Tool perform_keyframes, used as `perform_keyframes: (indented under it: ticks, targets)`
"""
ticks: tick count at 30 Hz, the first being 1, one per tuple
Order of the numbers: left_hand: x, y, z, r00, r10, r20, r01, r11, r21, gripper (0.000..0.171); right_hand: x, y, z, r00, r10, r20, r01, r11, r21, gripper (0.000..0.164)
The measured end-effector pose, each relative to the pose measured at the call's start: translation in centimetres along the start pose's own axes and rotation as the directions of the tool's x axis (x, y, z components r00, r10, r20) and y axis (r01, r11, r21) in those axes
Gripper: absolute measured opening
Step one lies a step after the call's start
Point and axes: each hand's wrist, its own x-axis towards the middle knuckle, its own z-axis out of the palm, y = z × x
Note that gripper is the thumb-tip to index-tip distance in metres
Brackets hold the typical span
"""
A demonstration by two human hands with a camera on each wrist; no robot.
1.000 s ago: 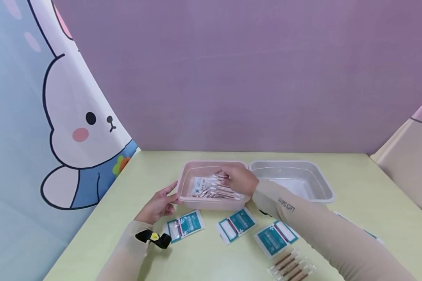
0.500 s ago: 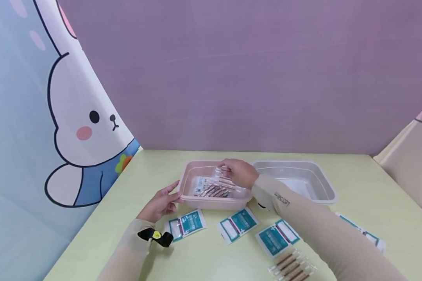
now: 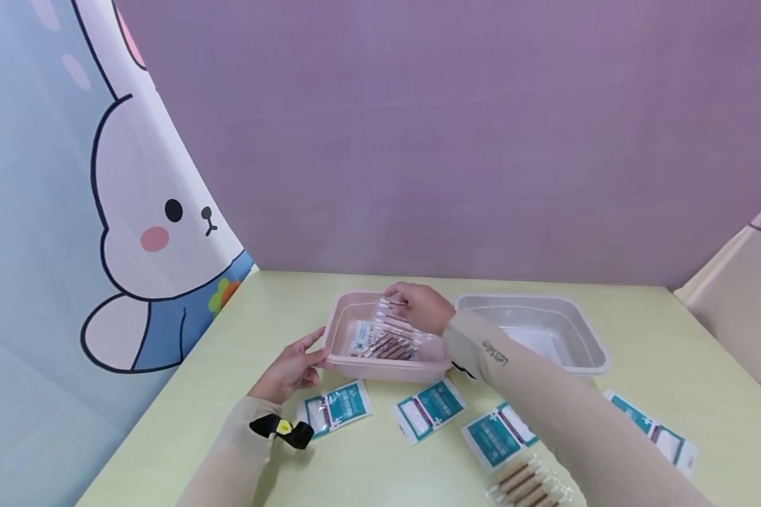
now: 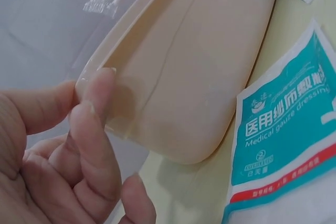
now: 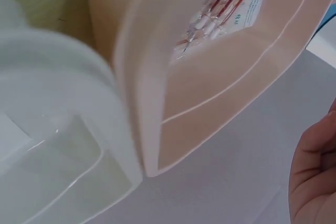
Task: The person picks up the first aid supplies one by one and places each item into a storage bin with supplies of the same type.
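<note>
While the right sleeve [image 3: 545,391] covers part of one gauze packet [image 3: 491,440] and the near side of the pale tub [image 3: 592,345], we see a second swab pack [image 3: 529,482] partly cut off below. The right hand [image 3: 421,308], its fingertips hard to make out, pinches a clear pack of swabs [image 3: 393,324] over the pink tub [image 3: 387,371], where more swabs [image 3: 390,346] lie; the left hand's [image 3: 294,366] grip is closed on that tub's rim. Compared with a second ago, we find the pinched pack raised clear of those swabs, and the far-right packet [image 3: 653,429] less hidden. The surface [image 3: 355,472] is pale yellow-green; behind it we see a purple backdrop [image 3: 456,141], with a cartoon rabbit [image 3: 139,211] to its left.
</note>
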Motion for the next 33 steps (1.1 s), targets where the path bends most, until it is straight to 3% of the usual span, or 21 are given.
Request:
perform_keyframes:
  ticks: [6, 16, 25, 33]
  targets:
    - [0.0, 0.1, 0.2, 1.000, 0.009, -0.022, -0.008, 0.999, 0.033, 0.056, 0.9, 0.2, 0.4, 0.999, -0.035, -0.005, 0.035, 0.999, 0.013, 0.027]
    - [0.1, 0.2, 0.6, 1.000, 0.022, -0.021, -0.022, 0.999, 0.038, 0.056, 2.1, 0.1, 0.7, 0.998, 0.008, 0.062, -0.009, 1.000, 0.023, 0.027]
    - [0.0, 0.1, 1.0, 0.999, 0.012, -0.043, -0.010, 0.999, 0.048, 0.056, 2.9, 0.4, 1.5, 0.991, -0.123, 0.051, 0.124, 0.992, -0.009, 0.026]
    - [0.0, 0.0, 1.0, 0.999, 0.021, -0.039, -0.019, 0.999, 0.038, 0.055, 3.4, 0.8, 1.2, 0.994, -0.041, 0.099, 0.046, 0.997, -0.058, 0.033]
